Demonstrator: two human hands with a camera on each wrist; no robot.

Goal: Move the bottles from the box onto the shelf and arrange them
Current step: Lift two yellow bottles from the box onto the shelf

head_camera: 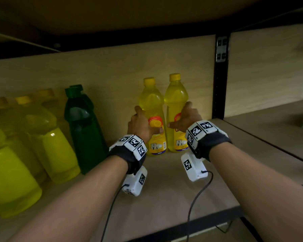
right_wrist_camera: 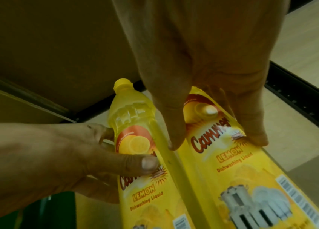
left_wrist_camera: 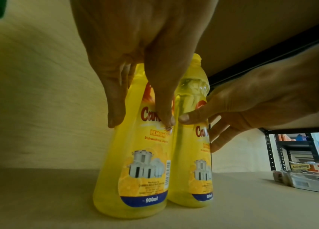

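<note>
a: wrists close in, my left hand [head_camera: 140, 124] curled round the left lemon bottle [head_camera: 155, 117], my right hand [head_camera: 187, 117] round the right lemon bottle [head_camera: 176, 109], both upright on the shelf [head_camera: 164, 189].

b: step?

a: placing. next, i'd say, release and square them beside the green bottle [head_camera: 84, 126].

b: the box?

a: out of view; far-left bottles blurred.

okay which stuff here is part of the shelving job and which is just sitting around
Part of the job: left lemon bottle in left hand; right lemon bottle in right hand; shelf; shelved yellow bottles, green bottle.
Lying about: packets on the neighbouring shelf.
</note>
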